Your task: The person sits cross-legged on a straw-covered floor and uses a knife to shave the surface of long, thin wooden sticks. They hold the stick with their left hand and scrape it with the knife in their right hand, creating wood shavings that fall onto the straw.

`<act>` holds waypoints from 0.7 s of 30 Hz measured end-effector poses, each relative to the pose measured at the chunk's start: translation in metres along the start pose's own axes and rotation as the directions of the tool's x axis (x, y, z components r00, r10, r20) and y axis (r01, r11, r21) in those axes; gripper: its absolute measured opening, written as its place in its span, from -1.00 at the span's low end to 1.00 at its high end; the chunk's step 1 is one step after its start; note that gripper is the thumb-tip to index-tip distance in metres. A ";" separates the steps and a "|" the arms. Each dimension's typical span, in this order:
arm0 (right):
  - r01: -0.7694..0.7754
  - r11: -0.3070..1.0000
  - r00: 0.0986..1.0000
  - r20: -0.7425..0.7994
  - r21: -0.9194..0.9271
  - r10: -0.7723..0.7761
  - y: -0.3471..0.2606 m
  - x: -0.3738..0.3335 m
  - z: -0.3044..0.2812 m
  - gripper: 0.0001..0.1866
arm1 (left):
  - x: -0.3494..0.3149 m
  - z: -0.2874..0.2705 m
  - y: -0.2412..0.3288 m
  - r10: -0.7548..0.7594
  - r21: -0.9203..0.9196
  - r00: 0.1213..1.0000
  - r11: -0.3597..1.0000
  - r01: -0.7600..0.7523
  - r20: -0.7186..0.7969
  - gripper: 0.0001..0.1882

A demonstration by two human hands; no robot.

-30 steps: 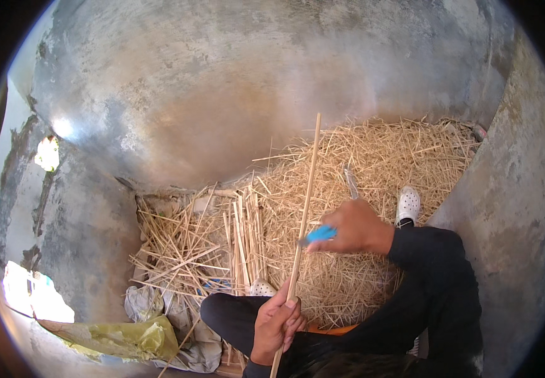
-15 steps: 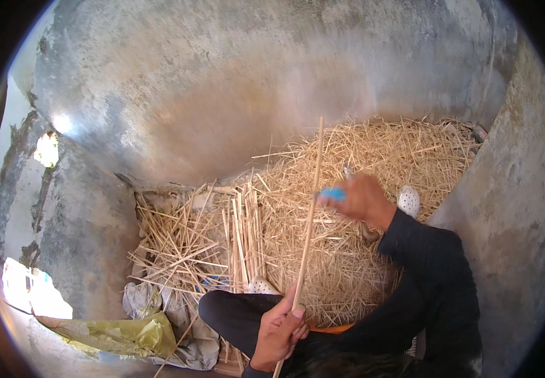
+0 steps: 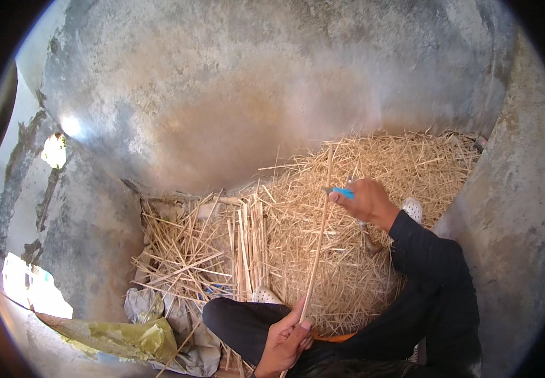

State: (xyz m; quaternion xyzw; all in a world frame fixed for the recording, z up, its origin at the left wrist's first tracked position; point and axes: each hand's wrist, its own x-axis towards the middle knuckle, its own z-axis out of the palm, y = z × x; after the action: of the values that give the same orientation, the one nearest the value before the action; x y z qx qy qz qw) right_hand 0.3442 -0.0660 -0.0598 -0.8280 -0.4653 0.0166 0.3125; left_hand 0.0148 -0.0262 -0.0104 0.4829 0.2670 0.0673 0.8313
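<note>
My left hand (image 3: 287, 345) is closed around the lower part of a long, thin pale wooden stick (image 3: 317, 255). The stick slants up and slightly right from my lap. Closed on a small blue-handled knife (image 3: 344, 193), my right hand (image 3: 368, 203) is by the stick's upper part. The knife's short grey end meets or nearly meets the stick; I cannot tell which. My fingers hide part of the handle.
Pale shavings (image 3: 360, 271) cover the floor. Split sticks (image 3: 245, 242) lie in a row beside a tangled stick pile (image 3: 181, 246). A curved brown-handled tool (image 3: 372, 244) lies on the shavings. Yellowish sheeting (image 3: 140, 337) lies lower left. Concrete walls (image 3: 272, 82) enclose the space.
The blur on my right hand is gone, and the knife now sits right at the stick. The view has shifted slightly; my left hand keeps its grip low on the stick.
</note>
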 end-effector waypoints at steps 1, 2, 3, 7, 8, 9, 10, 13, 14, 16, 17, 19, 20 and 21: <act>0.037 0.999 0.998 0.055 0.010 -0.037 -0.008 -0.008 0.010 -0.13 | 0.000 -0.002 0.000 0.007 -0.003 1.000 1.000 -0.007 -0.012 -0.40; 0.072 0.997 0.991 0.110 0.022 -0.074 -0.017 -0.016 0.020 -0.13 | 0.001 -0.005 0.002 0.013 -0.006 1.000 1.000 -0.014 -0.025 -0.40; 0.142 0.990 0.986 0.086 0.006 -0.142 -0.023 -0.031 0.017 -0.17 | 0.006 -0.005 0.001 0.004 -0.018 1.000 1.000 -0.004 -0.006 -0.41; 0.256 0.963 0.966 -0.005 -0.080 -0.257 -0.038 -0.028 0.025 -0.31 | -0.008 0.000 0.005 0.007 0.077 0.996 0.997 -0.001 -0.086 -0.42; 0.160 0.986 0.987 -0.013 -0.054 -0.161 -0.023 -0.012 0.019 -0.29 | -0.011 0.004 0.005 -0.001 0.068 0.995 0.998 0.007 -0.101 -0.42; 0.051 0.998 0.998 -0.029 -0.040 -0.052 -0.004 0.001 0.013 -0.26 | -0.011 0.006 0.005 -0.010 0.062 0.995 0.998 0.017 -0.097 -0.42; 0.009 1.000 0.999 -0.034 -0.030 -0.010 0.011 0.008 0.012 -0.23 | -0.012 0.006 0.003 -0.027 0.039 0.997 0.999 0.030 -0.072 -0.41; -0.070 0.997 0.997 -0.037 -0.014 0.069 0.026 0.017 -0.002 -0.16 | -0.004 0.000 -0.006 -0.044 -0.005 0.999 0.999 0.044 -0.001 -0.41; -0.058 0.998 0.998 -0.012 -0.004 0.058 0.020 0.012 0.000 -0.16 | -0.003 -0.003 -0.009 -0.035 -0.007 0.999 0.999 0.035 -0.005 -0.41; 0.032 0.999 0.998 0.055 0.010 -0.032 -0.008 -0.011 0.009 -0.16 | -0.004 -0.005 -0.009 -0.024 -0.004 0.999 1.000 0.024 -0.036 -0.41; 0.113 0.994 0.990 0.079 0.004 -0.113 -0.023 -0.026 0.010 -0.16 | -0.003 -0.003 -0.004 -0.010 0.006 0.999 1.000 0.011 -0.045 -0.41; 0.215 0.977 0.976 0.027 0.013 -0.215 -0.030 -0.031 0.016 -0.17 | -0.006 -0.002 -0.001 0.009 0.042 0.997 0.999 -0.006 -0.072 -0.42; 0.229 0.974 0.972 -0.058 0.006 -0.228 -0.024 -0.025 0.016 -0.19 | -0.007 -0.003 -0.003 0.017 0.065 0.998 0.998 -0.012 -0.068 -0.43; 0.228 0.974 0.964 -0.136 -0.004 -0.226 -0.016 -0.023 0.016 -0.20 | -0.010 -0.003 -0.006 0.010 0.085 0.998 0.996 -0.005 -0.059 -0.43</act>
State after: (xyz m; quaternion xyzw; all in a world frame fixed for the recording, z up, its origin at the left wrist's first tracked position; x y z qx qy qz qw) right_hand 0.3137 -0.0698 -0.0701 -0.7665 -0.5346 -0.0730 0.3483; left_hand 0.0036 -0.0304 -0.0125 0.5164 0.2920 0.0734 0.8016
